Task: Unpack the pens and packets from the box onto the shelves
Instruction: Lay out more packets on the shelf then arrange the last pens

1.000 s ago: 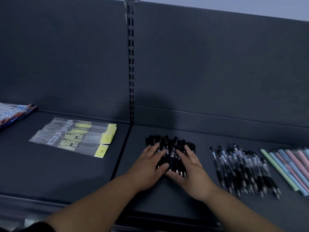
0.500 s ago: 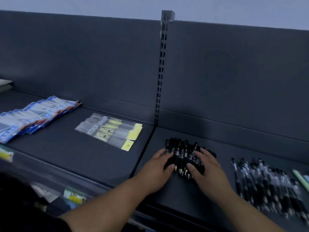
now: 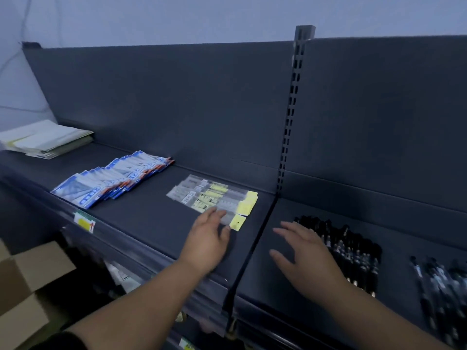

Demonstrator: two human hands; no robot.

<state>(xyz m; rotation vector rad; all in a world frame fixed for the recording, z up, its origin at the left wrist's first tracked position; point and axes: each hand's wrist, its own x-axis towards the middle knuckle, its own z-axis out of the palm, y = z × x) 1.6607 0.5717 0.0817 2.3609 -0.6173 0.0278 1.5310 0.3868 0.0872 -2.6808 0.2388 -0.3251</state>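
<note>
Shelf (image 3: 151, 223): blue packets (image 3: 113, 180) at left, clear yellow-tagged packets (image 3: 214, 198) at centre, black pens (image 3: 348, 246) at right.
Left hand (image 3: 207, 238): fingers straight, tips on the nearest clear packet.
Right hand (image 3: 303, 256): fingers spread, holding nothing, just beside the black pens.
Cardboard box (image 3: 25, 286): lower left, below the shelf.

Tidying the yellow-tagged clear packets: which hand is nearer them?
Left. The left hand is at the near edge of the clear packets; the right hand is off right, by the black pens.
</note>
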